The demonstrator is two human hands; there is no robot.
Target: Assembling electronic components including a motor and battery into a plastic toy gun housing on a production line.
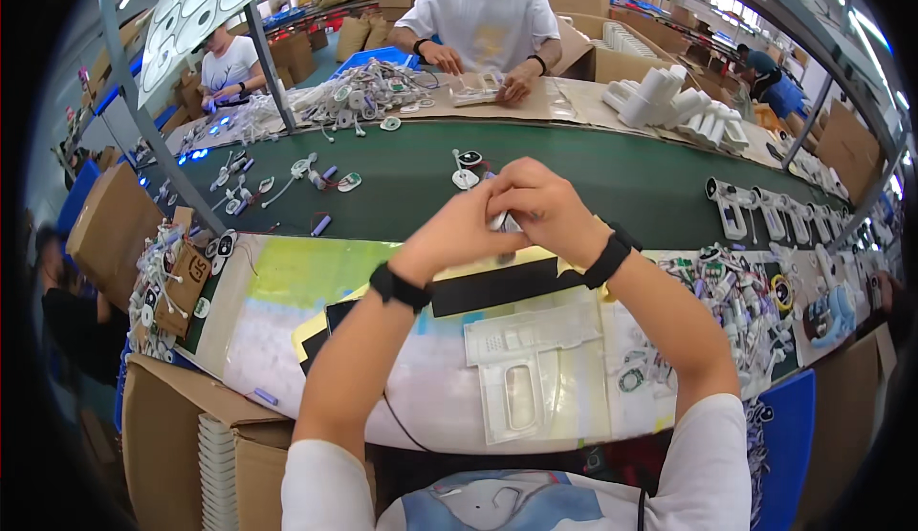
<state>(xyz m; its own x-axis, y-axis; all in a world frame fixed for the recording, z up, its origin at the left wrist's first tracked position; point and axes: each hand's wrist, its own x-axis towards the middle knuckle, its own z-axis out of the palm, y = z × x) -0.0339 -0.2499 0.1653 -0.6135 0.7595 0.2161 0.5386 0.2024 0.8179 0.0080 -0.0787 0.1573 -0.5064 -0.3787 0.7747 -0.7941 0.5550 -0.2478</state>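
Note:
My left hand point(457, 232) and my right hand point(547, 204) meet above the work table, fingers closed together around a small whitish part point(505, 222). Fingers cover most of that part, so its kind cannot be made out. Below them on the table lies a white plastic housing half point(495, 352) with a handle loop, its open inside facing up. Between hands and housing runs a black strip point(507, 287) with yellow edges. Just beyond my hands, on the green conveyor belt point(402, 163), sits a round white part with a dark centre point(467, 170).
Loose wired parts and purple cylindrical cells point(322, 225) are scattered on the belt. Assembled white housings point(732, 211) line its right side. Piles of small parts point(732, 306) flank me. Across the belt, a co-worker point(488, 20) handles a white housing. Cardboard boxes point(182, 388) stand at left.

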